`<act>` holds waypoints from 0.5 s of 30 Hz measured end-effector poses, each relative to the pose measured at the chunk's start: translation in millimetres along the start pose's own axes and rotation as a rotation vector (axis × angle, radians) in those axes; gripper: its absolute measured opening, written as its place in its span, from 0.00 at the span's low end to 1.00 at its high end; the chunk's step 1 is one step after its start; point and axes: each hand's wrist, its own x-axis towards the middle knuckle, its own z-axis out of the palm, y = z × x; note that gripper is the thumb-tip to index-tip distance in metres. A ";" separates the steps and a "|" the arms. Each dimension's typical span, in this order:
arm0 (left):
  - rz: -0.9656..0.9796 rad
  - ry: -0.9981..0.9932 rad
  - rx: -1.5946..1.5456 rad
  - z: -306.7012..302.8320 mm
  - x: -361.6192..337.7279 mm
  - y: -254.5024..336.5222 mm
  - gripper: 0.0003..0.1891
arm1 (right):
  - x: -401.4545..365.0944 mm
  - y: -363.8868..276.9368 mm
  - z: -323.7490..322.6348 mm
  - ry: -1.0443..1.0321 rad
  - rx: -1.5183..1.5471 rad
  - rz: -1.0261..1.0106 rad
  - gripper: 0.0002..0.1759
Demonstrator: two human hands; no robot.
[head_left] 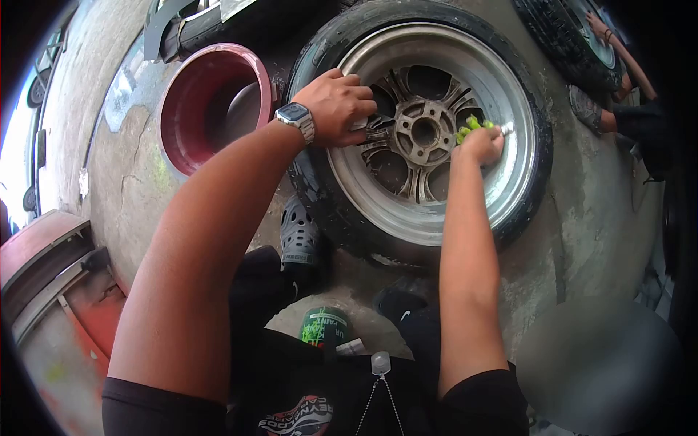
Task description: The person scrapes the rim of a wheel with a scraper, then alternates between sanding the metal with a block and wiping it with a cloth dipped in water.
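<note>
A car wheel lies on the ground, its silver alloy rim (419, 231) facing up inside a wet black tyre (320, 200). My left hand (333, 107), with a watch on its wrist, is closed at the rim's left lip, its fingers curled over the edge. What lies under its fingertips is partly hidden. In my right hand (480, 145) is a bunched, bright yellow-green cloth (471, 128). That hand reaches inside the rim's right side, close to the inner barrel wall, which is wet and shiny there. The spokes (418, 183) look brown with dirt.
A red, hollow wheel barrel (174, 120) stands left of the tyre. Another tyre (556, 43) lies at the upper right, with another person's hand (598, 27) on its wheel. A green paint can (324, 327) stands by my legs. Red panels (91, 305) sit at lower left.
</note>
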 end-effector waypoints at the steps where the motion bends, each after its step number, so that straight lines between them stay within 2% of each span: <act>1: 0.007 0.000 -0.006 -0.1 1.1 -0.8 0.19 | 7.1 9.8 -0.4 0.034 0.053 0.001 0.21; 3: 0.018 -0.008 -0.019 0.3 -0.1 -2.9 0.19 | 14.6 27.5 -2.4 0.099 0.158 0.012 0.21; 7: 0.008 0.016 0.007 -0.3 -0.3 -0.5 0.18 | -19.2 -25.1 -1.5 -0.052 -0.020 0.080 0.22; 12: 0.022 0.034 -0.021 0.8 -1.1 -3.8 0.18 | -8.3 1.6 -2.1 0.040 0.198 0.062 0.20; 15: 0.016 0.022 -0.014 1.4 -3.3 -1.2 0.18 | 4.9 0.0 2.3 -0.153 0.108 0.072 0.20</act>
